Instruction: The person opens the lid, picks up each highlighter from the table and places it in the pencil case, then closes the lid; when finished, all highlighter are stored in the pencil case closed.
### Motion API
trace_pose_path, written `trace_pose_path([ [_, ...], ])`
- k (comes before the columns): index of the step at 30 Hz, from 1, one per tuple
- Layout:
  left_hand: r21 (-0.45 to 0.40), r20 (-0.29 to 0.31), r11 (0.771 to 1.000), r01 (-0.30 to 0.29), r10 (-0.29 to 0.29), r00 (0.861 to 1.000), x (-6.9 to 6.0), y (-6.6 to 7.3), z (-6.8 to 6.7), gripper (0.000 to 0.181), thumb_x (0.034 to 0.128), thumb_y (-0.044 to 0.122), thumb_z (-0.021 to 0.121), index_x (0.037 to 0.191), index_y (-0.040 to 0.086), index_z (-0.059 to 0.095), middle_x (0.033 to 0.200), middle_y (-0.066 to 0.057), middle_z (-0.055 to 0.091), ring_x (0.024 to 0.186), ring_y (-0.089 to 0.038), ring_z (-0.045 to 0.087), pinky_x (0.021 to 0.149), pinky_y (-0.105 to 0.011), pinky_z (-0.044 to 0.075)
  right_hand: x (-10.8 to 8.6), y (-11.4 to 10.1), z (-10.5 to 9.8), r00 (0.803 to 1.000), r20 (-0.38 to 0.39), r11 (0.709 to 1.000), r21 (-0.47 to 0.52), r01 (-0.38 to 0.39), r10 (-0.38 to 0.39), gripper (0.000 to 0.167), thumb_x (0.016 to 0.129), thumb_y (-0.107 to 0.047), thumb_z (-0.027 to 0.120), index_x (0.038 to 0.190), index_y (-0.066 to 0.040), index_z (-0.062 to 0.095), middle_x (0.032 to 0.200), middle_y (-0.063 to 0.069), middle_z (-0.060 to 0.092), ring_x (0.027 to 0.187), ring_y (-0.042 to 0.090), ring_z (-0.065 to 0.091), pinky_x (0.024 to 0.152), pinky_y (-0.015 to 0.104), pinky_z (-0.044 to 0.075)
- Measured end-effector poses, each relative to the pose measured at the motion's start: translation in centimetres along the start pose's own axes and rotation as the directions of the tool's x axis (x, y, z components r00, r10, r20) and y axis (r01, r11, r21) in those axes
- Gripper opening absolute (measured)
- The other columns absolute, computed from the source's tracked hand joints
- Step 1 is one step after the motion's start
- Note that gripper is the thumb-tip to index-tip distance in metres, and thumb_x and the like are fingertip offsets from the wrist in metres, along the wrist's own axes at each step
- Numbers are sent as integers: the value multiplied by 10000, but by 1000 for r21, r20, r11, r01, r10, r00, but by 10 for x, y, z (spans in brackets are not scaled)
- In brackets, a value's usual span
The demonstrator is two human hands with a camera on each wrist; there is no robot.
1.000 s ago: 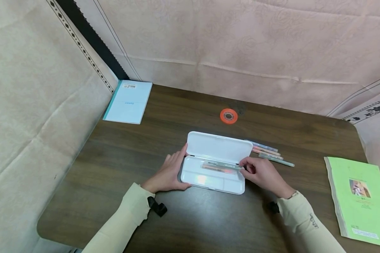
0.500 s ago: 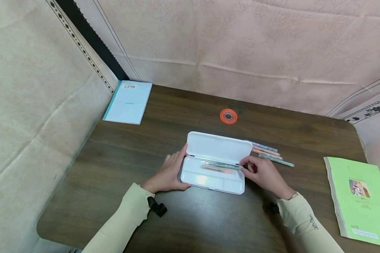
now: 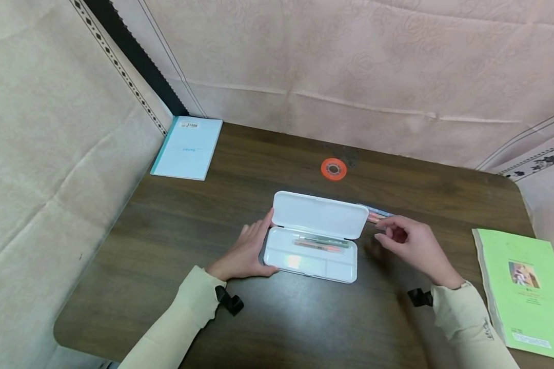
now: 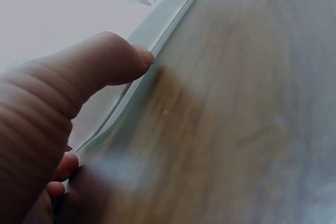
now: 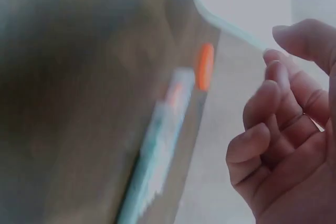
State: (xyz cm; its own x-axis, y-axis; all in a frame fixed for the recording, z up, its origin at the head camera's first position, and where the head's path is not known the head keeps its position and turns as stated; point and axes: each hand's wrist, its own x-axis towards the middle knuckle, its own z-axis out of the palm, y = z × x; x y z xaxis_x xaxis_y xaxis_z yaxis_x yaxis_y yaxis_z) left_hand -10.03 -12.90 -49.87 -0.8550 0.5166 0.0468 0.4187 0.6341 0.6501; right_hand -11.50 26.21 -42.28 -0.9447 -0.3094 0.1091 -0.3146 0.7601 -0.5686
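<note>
Rightward, I see, the right hand (image 3: 414,247) moved near slim pastel pens (image 3: 376,210), its fingers loosely curled, holding nothing; the left hand (image 3: 244,251) grips the open white plastic pencil case (image 3: 304,264) on the brown table (image 3: 203,215).

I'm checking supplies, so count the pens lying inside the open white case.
2: a green pen near the hinge side of the white case, and a pinkish pen just in front of it. None there looks hidden.

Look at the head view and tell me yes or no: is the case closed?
No, the case lies open, its lid folded back and pens showing inside.
</note>
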Motion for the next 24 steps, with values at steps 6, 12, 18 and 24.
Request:
trace_pose_path([
  [6,3,-1,1000,-3,3,1000,1,-1,1,1365,671,449,870,1583,174,-108,1386,-46,439,1183,-180,422,849,-320,278,-6,21,-19,998,-48,1000,-12,-27,27,245,854,-171,766,1077,-107,684,839,-13,627,719,26,543,642,142,443],
  [12,0,7,1000,3,-3,1000,1,0,0,1360,677,451,864,1582,177,-113,1386,-47,436,1181,-184,423,853,-323,280,-12,49,-32,991,20,989,-69,-130,132,314,883,-264,743,1140,-108,652,995,58,672,805,-50,551,698,150,463],
  [18,-3,7,1000,5,-5,1000,0,0,-1,1361,678,447,867,1583,173,-112,1386,-48,432,1182,-189,418,859,-329,282,-16,68,-36,982,36,973,-145,-180,187,299,871,-240,749,1107,-85,651,1019,117,654,852,209,629,689,283,473],
  [24,-2,-1,1000,-1,1,1000,-1,0,0,1365,673,437,876,1584,162,-103,1383,-52,435,1183,-195,416,860,-333,284,-17,80,-35,974,70,963,-183,-200,216,272,846,-168,756,1071,-60,646,979,138,626,817,245,580,670,345,439],
])
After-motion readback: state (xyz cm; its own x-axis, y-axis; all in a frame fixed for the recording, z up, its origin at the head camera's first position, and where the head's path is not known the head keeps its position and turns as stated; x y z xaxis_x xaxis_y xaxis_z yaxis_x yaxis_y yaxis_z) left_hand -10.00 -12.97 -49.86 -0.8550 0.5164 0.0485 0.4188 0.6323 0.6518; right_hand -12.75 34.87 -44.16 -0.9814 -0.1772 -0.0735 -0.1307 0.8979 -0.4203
